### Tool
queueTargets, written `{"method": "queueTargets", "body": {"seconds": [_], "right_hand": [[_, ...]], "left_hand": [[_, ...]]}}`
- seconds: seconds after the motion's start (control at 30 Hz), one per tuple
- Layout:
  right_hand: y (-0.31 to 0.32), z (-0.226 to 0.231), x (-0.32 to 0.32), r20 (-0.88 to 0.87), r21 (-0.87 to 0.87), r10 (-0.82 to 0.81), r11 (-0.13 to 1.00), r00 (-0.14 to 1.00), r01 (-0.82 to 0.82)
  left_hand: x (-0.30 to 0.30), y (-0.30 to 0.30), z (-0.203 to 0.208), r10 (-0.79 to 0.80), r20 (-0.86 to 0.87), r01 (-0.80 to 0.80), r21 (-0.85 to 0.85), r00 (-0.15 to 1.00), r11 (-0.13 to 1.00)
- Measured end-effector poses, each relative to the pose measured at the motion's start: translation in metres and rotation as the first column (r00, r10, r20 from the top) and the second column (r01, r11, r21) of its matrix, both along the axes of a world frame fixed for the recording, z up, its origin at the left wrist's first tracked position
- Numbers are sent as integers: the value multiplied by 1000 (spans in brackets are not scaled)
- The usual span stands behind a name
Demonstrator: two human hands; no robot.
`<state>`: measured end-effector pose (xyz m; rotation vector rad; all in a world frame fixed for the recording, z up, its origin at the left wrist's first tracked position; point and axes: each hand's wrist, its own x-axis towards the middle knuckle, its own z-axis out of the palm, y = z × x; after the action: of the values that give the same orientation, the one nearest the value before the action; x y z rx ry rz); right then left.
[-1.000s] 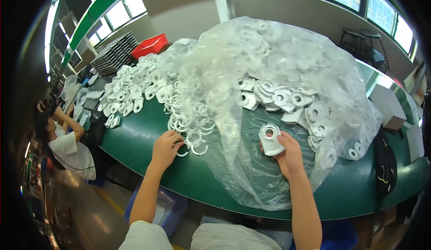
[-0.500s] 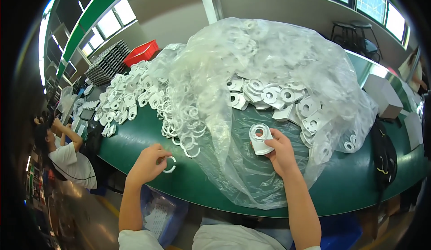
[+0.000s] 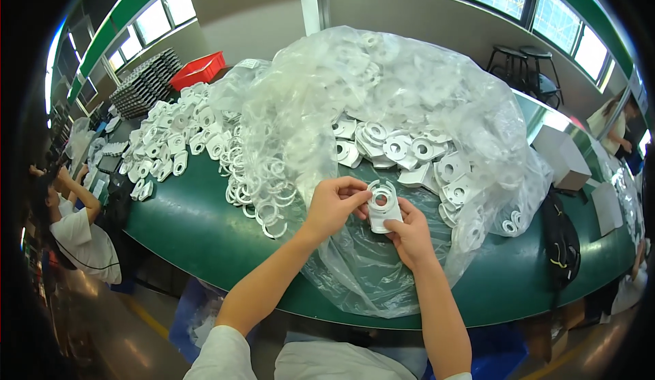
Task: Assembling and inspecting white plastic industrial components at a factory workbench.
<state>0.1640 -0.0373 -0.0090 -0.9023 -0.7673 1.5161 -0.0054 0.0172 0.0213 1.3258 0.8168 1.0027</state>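
Observation:
In front of me, over the plastic-covered green table, my right hand (image 3: 409,233) grips a white plastic housing (image 3: 385,220) with a round hole by its lower end. My left hand (image 3: 339,205) pinches a white open ring (image 3: 380,190) at its left side and holds it against the round opening of the housing. Whether the ring is seated in the opening or only rests on it, I cannot tell. Just beyond my hands, more white housings (image 3: 421,149) spill from a big clear plastic bag (image 3: 300,107). A pile of loose white rings (image 3: 263,192) lies left of the bag.
More white parts (image 3: 160,138) are heaped at the far left, near a red bin (image 3: 198,71) and stacked grey trays (image 3: 145,83). On the right are a white box (image 3: 561,156) and a black bag (image 3: 561,243). A co-worker (image 3: 80,233) sits at the left.
My left hand has carried the ring from the table's left side, rightward to the housing. My right hand still holds the housing, now more upright. The view has shifted slightly.

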Motion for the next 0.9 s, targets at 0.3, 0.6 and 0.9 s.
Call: {"method": "queueTargets", "body": {"seconds": [0.3,0.6,0.9], "right_hand": [[-1,0,-5,70,-4,15,1000,997,-15],[2,-5,-4,60,26,9,1000,998,-10],[0,-5,-6,54,26,-9,1000,998,8]], "left_hand": [[0,-10,-18,101,41,-101,-10,994,995],[7,-15,-22,147,5,-147,32,989,989],[6,-16,-27,272,-158,-239,201,949,950]]}}
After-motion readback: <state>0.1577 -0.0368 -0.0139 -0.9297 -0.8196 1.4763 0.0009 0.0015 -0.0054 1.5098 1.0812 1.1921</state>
